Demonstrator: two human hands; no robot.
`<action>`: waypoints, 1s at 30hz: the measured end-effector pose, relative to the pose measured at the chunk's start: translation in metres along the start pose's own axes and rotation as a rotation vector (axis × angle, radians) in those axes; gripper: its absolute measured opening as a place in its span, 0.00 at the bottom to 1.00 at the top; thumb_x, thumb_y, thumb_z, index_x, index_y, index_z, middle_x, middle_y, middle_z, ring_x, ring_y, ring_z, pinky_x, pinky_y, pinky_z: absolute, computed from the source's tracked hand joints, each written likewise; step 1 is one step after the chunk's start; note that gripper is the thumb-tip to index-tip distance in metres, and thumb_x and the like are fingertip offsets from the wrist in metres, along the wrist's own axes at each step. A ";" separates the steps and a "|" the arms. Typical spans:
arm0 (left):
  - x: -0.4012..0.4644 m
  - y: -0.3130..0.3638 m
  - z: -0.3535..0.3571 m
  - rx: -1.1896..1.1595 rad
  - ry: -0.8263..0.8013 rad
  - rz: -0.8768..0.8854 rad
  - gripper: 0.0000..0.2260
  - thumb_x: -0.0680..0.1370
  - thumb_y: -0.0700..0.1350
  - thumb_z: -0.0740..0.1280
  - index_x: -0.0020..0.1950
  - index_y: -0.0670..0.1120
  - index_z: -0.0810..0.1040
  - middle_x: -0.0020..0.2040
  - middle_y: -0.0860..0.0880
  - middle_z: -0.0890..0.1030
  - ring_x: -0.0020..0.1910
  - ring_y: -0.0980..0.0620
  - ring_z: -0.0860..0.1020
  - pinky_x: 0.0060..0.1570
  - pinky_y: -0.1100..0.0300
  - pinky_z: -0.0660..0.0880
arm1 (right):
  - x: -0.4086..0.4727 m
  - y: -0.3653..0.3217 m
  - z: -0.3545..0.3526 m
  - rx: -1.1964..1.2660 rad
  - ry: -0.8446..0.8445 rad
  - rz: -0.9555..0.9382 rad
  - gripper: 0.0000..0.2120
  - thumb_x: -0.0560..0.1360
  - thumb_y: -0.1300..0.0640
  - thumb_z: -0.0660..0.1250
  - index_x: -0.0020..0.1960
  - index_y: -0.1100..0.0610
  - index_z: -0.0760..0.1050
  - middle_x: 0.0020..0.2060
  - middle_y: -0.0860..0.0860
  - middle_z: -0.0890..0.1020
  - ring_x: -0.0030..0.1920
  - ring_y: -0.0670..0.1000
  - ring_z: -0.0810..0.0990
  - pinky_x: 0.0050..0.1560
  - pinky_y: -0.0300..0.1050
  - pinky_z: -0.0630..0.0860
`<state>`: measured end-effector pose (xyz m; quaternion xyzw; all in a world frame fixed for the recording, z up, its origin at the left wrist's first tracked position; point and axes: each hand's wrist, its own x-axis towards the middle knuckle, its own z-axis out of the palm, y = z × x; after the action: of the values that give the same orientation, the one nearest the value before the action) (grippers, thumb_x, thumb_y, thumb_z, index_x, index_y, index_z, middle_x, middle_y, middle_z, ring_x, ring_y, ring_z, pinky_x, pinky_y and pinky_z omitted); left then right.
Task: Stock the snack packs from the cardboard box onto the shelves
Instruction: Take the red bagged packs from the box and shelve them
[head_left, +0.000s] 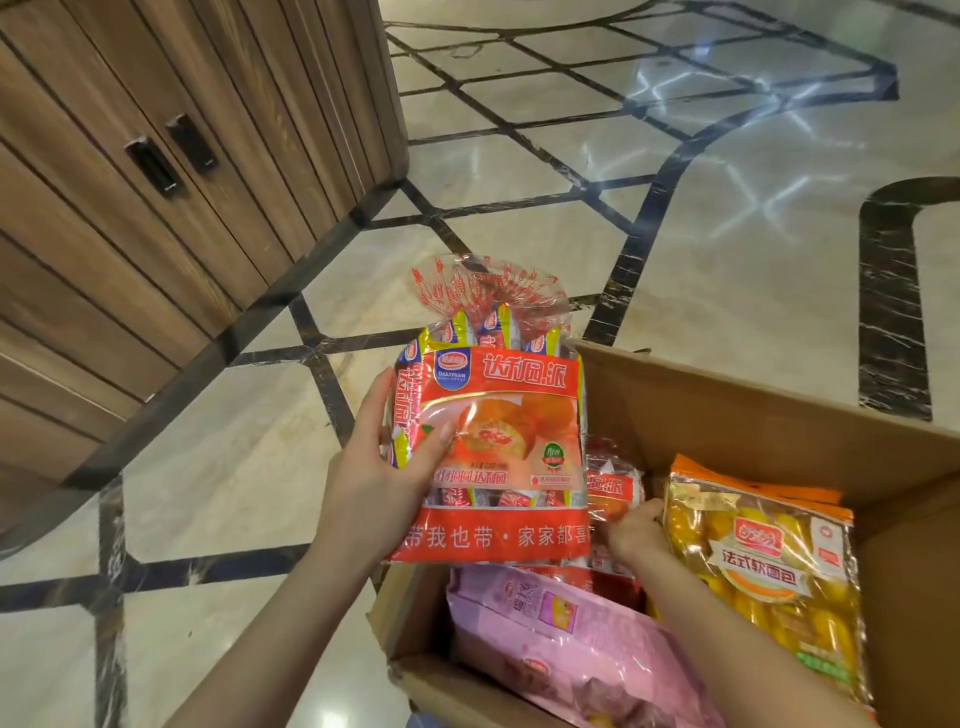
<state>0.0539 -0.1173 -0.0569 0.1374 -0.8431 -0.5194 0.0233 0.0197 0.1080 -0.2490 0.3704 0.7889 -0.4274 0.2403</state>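
Observation:
My left hand (384, 467) grips a red snack pack (498, 415) by its left edge and holds it upright above the left corner of the open cardboard box (779, 415). My right hand (634, 530) reaches down into the box, with its fingers curled on a second red pack (615, 491) that is partly hidden behind the held one. Also inside the box are an orange-yellow bread pack (763, 566) on the right and a pink pack (571, 639) at the front. No shelves are in view.
The box stands on a glossy marble floor (519, 156) with dark inlaid lines. A wooden cabinet (156, 182) with two black recessed handles fills the upper left.

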 end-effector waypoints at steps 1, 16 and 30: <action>0.001 0.000 0.000 0.012 -0.004 -0.006 0.25 0.69 0.62 0.65 0.59 0.75 0.54 0.46 0.71 0.72 0.41 0.70 0.79 0.31 0.71 0.74 | 0.002 -0.001 -0.001 0.008 0.008 0.020 0.40 0.74 0.54 0.67 0.73 0.62 0.44 0.66 0.63 0.69 0.65 0.64 0.70 0.64 0.56 0.68; 0.003 -0.009 0.000 0.113 -0.010 0.015 0.28 0.68 0.65 0.62 0.63 0.72 0.50 0.46 0.71 0.71 0.41 0.71 0.78 0.37 0.69 0.75 | 0.013 0.009 0.007 -0.055 -0.007 -0.073 0.31 0.70 0.61 0.72 0.66 0.64 0.59 0.64 0.64 0.66 0.63 0.63 0.69 0.63 0.55 0.69; 0.007 -0.012 0.001 0.090 -0.016 -0.002 0.32 0.70 0.63 0.63 0.71 0.64 0.54 0.45 0.70 0.71 0.37 0.74 0.77 0.27 0.74 0.71 | -0.016 0.007 -0.001 0.100 -0.007 -0.230 0.41 0.59 0.48 0.79 0.61 0.46 0.54 0.56 0.57 0.75 0.55 0.59 0.76 0.56 0.57 0.74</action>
<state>0.0498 -0.1231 -0.0691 0.1348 -0.8655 -0.4823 0.0097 0.0354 0.1052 -0.2408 0.2877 0.8031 -0.4920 0.1737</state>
